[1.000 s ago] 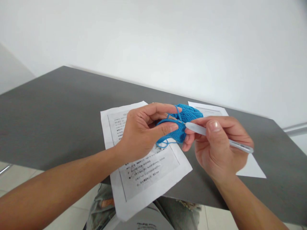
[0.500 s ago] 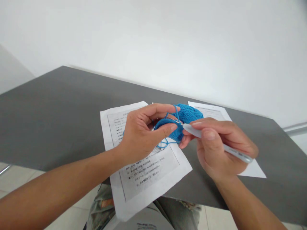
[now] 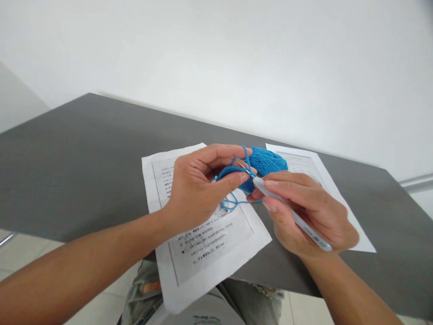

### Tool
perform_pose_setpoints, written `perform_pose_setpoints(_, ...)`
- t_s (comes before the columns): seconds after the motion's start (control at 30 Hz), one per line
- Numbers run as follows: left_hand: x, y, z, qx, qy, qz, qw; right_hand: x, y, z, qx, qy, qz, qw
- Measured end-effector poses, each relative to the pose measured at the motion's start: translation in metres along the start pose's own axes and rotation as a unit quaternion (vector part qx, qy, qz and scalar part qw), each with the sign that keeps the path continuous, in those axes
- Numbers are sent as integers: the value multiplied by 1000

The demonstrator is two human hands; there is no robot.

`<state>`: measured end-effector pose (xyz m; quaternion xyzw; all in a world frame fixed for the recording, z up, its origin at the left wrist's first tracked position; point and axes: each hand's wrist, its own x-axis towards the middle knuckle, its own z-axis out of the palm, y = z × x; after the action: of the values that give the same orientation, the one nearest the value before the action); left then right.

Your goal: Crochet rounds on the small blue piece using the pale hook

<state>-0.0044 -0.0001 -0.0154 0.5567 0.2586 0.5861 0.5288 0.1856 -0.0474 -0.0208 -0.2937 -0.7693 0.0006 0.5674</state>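
Observation:
My left hand (image 3: 199, 187) pinches a small piece of blue crochet work (image 3: 233, 174) between thumb and fingers, with a strand of blue yarn looped over the forefinger. My right hand (image 3: 304, 212) is closed round a crochet hook (image 3: 287, 210) with a pale grey handle; its metal tip meets the blue work at my left fingertips. A ball of blue yarn (image 3: 269, 161) lies on the table just behind both hands. A loose loop of yarn hangs below the work over the paper.
A printed sheet (image 3: 199, 243) lies on the dark grey table (image 3: 84, 162) under my left hand and overhangs the near edge. A second sheet (image 3: 324, 176) lies behind my right hand. My knees show below the table edge. A white wall stands behind.
My right hand has rolled and dropped, so the hook's handle now points down towards me. The hook tip has moved slightly left into the work. My left hand has held its place.

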Motion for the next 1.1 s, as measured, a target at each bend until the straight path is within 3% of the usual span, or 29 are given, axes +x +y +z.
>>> perform_pose_setpoints(0.3, -2, 1, 0, 36, 5, 31, 999, 13, -8, -9, -106, -87, -57, 989)
perform_pose_setpoints(0.47, 0, 7, 2, 92, 42, 4, 995, 11, -9, -6, -127, -68, -41, 989)
perform_pose_setpoints(0.7, 0, 8, 2, 134, 44, -16, 990, 17, -9, -6, -136, -58, -84, 986)
perform_pose_setpoints(0.9, 4, 8, -1, 137, 52, -29, 989, 19, -12, -13, -151, -79, -68, 983)
perform_pose_setpoints(1.1, 3, 7, -3, 163, 0, -24, 986, 21, -16, -26, -153, -106, -29, 982)
